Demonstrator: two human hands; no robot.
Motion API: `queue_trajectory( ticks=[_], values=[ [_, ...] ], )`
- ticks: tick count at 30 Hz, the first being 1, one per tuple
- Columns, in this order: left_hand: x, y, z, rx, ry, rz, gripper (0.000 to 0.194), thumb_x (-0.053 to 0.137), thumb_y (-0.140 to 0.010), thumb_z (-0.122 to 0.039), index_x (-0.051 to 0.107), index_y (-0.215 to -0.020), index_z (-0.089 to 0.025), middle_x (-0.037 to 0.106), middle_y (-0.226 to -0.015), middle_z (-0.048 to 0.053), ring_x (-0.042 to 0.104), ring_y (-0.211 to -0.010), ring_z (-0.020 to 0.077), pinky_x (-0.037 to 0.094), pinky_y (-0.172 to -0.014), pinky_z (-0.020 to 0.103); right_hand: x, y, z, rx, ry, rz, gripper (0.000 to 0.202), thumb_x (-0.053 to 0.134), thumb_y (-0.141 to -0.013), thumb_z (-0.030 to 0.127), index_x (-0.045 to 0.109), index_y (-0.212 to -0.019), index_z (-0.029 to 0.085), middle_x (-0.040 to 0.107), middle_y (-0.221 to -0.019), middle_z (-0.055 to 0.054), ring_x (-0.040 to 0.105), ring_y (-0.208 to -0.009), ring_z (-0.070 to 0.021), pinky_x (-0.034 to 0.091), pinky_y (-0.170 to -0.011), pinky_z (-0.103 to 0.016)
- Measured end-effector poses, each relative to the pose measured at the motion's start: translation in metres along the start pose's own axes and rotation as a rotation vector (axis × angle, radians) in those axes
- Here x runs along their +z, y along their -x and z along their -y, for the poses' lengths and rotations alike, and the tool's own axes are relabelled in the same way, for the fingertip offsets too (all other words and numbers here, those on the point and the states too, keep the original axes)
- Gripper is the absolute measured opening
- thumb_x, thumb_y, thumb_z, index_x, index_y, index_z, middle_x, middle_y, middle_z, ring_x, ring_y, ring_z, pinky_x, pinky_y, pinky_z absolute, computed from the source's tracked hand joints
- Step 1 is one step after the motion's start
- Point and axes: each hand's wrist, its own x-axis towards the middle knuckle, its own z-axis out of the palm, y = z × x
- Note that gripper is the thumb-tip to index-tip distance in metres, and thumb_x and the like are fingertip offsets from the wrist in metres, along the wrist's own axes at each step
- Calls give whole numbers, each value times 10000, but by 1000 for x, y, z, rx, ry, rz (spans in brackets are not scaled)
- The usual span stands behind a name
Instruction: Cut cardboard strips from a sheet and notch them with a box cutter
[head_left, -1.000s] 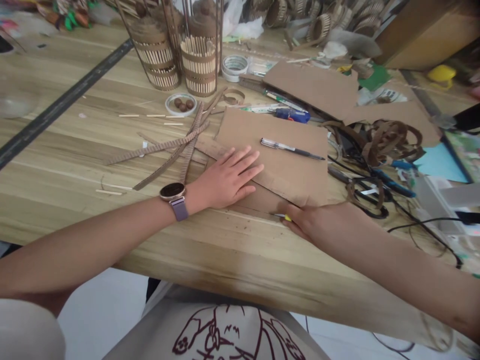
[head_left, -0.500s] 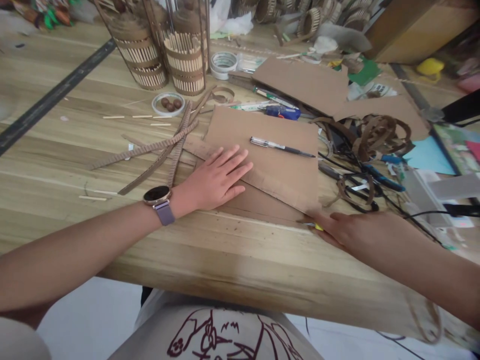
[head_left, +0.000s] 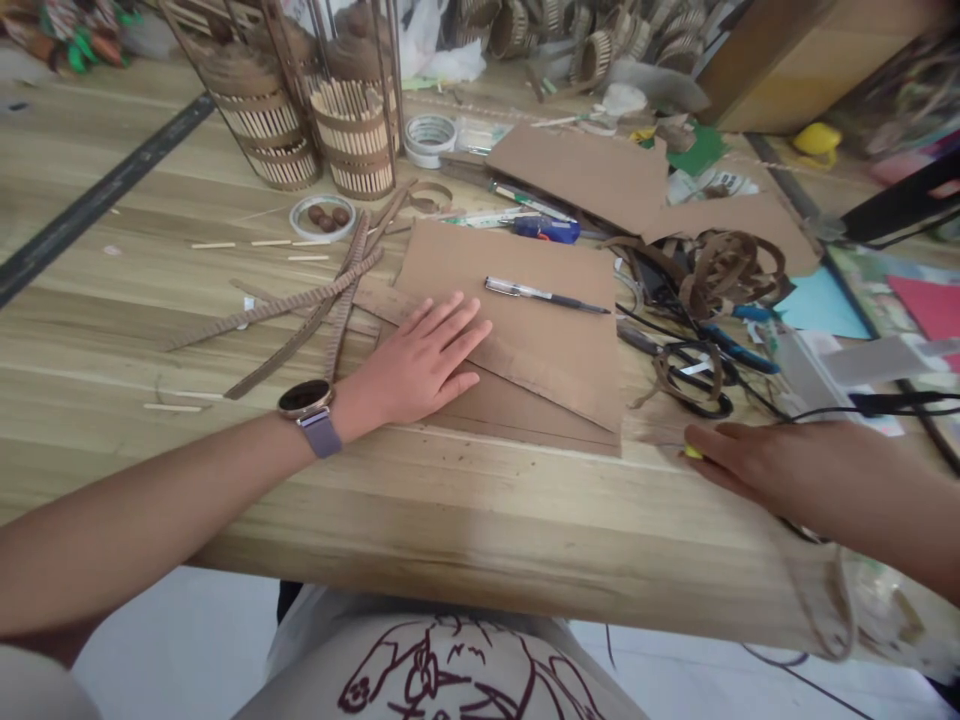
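My left hand (head_left: 420,365) lies flat with fingers spread, pressing on a brown cardboard strip (head_left: 551,373) and sheet. A second cardboard piece (head_left: 517,408) shows below the strip's slanted edge, with a thin line along its near side. On the larger cardboard sheet (head_left: 457,260) rests a black pen (head_left: 551,295). My right hand (head_left: 780,465) is closed around a utility knife (head_left: 693,452), of which only a yellow bit and a faint thin blade show. It is right of the cardboard, apart from it, over the table.
Corrugated strips (head_left: 277,300) lie left of the cardboard. Stick-walled baskets (head_left: 352,140), tape rolls (head_left: 430,138) and a ring holding brown balls (head_left: 322,218) stand behind. Coiled strips (head_left: 739,275), cables and blue-handled pliers (head_left: 739,348) crowd the right. The table's front edge (head_left: 450,590) is near me.
My right hand has moved right with the utility knife, away from the cardboard's right corner. My left hand stays pressed on the cardboard. The view has shifted slightly.
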Motion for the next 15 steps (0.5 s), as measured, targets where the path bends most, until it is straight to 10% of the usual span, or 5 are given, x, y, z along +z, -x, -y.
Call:
queue_trajectory(
  ticks=[5, 11, 15],
  values=[
    [-2, 1, -3, 21, -32, -117, 473, 457, -1018, -372, 486, -1393, -86, 418, -1551, 234, 342, -1483, 346, 318, -1191, 541, -33, -14, 16, 56, 160, 23, 382, 349, -1019, 495, 622, -987, 231, 711, -828, -99, 628, -619, -224, 250, -487, -301],
    [-14, 4, -7, 106, -118, -48, 339, 410, -1011, -339, 659, -866, -160, 666, -913, 123, 612, -900, 270, 513, -807, 420, -49, -83, 60, -11, 120, -142, 439, 309, -1052, 379, 585, -1294, 139, 678, -1063, -161, 672, -863, -258, 395, -634, -314],
    [-11, 3, -7, 99, -91, -13, 408, 409, -1019, -336, 607, -1274, -88, 661, -1225, 190, 606, -1085, 301, 491, -937, 446, -52, -111, 73, -20, 62, -324, 526, 428, -1008, 397, 466, -1455, 124, 633, -1241, -200, 632, -1030, -306, 442, -732, -346]
  ],
)
